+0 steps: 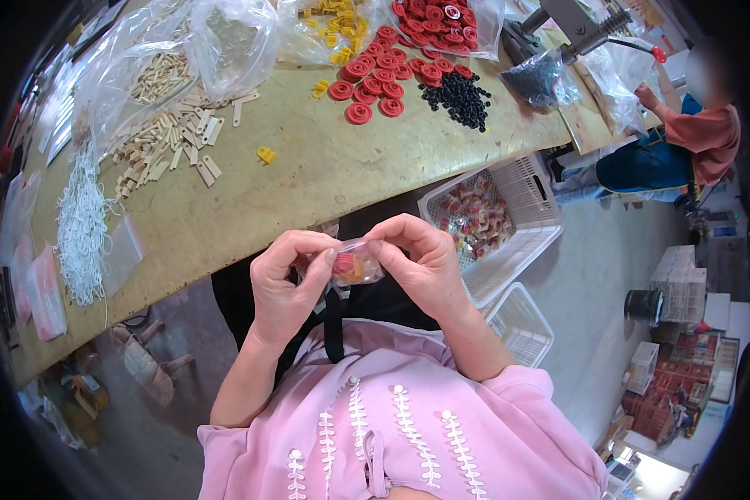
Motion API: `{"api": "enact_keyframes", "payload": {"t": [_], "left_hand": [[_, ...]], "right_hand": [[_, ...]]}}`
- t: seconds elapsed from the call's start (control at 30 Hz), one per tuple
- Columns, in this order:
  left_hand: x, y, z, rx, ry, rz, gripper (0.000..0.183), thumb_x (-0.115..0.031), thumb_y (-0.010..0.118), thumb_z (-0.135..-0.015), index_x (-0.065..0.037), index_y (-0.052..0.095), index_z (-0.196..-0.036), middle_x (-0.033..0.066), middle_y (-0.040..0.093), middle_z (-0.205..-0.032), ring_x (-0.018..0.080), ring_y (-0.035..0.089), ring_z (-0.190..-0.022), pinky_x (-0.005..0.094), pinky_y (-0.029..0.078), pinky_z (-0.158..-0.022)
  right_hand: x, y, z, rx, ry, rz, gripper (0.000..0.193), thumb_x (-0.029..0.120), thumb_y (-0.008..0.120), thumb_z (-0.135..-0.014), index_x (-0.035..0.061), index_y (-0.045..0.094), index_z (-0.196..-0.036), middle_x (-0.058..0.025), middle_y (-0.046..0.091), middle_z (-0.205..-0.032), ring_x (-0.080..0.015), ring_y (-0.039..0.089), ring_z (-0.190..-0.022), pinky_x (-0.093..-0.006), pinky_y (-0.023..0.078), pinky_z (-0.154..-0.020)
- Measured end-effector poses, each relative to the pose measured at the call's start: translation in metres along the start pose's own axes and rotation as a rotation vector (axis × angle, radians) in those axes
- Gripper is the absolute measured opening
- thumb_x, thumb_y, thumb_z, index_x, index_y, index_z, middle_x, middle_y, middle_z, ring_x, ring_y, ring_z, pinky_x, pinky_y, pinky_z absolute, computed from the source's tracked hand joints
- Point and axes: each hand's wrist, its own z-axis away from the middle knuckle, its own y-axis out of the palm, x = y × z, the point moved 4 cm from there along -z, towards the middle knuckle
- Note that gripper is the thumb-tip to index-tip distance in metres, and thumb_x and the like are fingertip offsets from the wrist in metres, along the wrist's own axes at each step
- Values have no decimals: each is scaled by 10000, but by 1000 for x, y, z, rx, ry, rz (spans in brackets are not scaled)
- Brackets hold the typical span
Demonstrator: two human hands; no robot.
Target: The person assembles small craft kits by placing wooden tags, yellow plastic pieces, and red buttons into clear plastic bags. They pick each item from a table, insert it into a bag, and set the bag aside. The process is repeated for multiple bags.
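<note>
Between my two hands, above my lap, is a small clear plastic bag (357,265) with red and yellow parts showing inside. My left hand (290,271) pinches its upper left edge between thumb and fingers. On the other side, the thumb and forefinger of my right hand (418,260) close on the upper right edge. The bag's top runs taut from one pinch to the other. Beyond my hands, on the table (250,200), lie red round discs (375,79), small black rings (460,100), yellow pieces (265,156) and wooden sticks and tags (162,150).
White string (83,225) and flat clear bags (125,254) lie at the table's left. A white crate (508,250) of filled small bags stands to my right, with another white basket (521,325) nearer. A hand press (579,29) stands far right. Another person (683,150) sits beyond.
</note>
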Motion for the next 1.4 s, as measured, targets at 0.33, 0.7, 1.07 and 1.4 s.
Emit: {"api": "enact_keyframes", "payload": {"t": [0.33, 0.7, 1.07, 1.4], "left_hand": [[-20, 14, -13, 54, 323, -539, 181, 87, 764, -740, -29, 662, -833, 82, 651, -799, 245, 640, -749, 336, 518, -677], [-30, 9, -7, 278, 326, -659, 175, 45, 747, -711, -50, 642, -813, 89, 621, -741, 284, 619, -699, 365, 513, -641], [-56, 9, -108, 233, 366, -655, 92, 0, 658, -969, 23, 705, -1046, 160, 715, -975, 279, 710, -890, 356, 559, -780], [26, 26, -349, 63, 453, -1137, 423, -171, 580, -1010, 97, 594, -1337, 313, 640, -1345, 468, 576, -1327, 500, 455, -1141]], "right_hand": [[15, 9, 1, -22, -411, 571, 120, -13, 745, -899, 23, 719, -1011, -128, 753, -932, -302, 734, -857, -367, 575, -778], [-12, -25, 5, 76, 47, 234, 71, 19, 651, -1050, 13, 718, -1072, -40, 751, -1019, -92, 705, -899, -237, 581, -728], [-18, -175, 24, -531, -271, 1050, 165, -56, 657, -975, 13, 713, -1114, -124, 713, -1011, -258, 713, -938, -362, 571, -820], [15, -96, -20, -337, -769, 782, 347, -82, 731, -802, 67, 739, -1115, -102, 733, -1070, -306, 713, -1080, -477, 568, -1001]]}}
